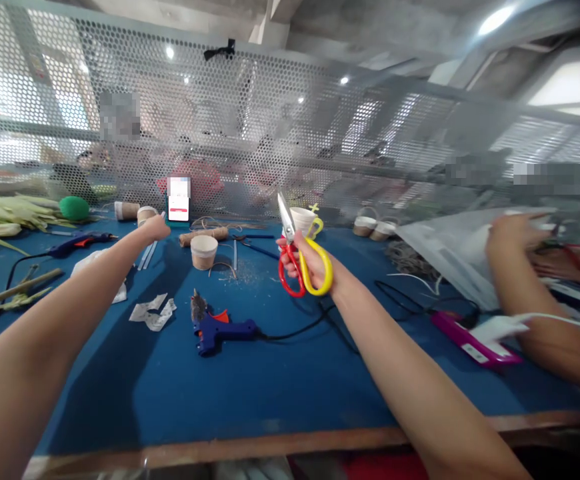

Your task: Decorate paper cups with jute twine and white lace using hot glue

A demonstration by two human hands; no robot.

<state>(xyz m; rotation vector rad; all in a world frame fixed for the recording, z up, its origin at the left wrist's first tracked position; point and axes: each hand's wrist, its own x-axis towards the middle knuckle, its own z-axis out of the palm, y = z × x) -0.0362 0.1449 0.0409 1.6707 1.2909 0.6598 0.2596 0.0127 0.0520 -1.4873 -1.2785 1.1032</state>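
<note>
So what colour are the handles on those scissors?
A red handle and a yellow handle; best seen in the head view.

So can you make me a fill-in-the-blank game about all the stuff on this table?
The right hand holds scissors with one red handle and one ____ handle.
The ball beside the corn husks is ____.
The glue gun nearest the front edge lies on a ____ tabletop.
In this picture, the phone stands to the ____ of the left hand.

Missing words: yellow; green; blue; right
</note>
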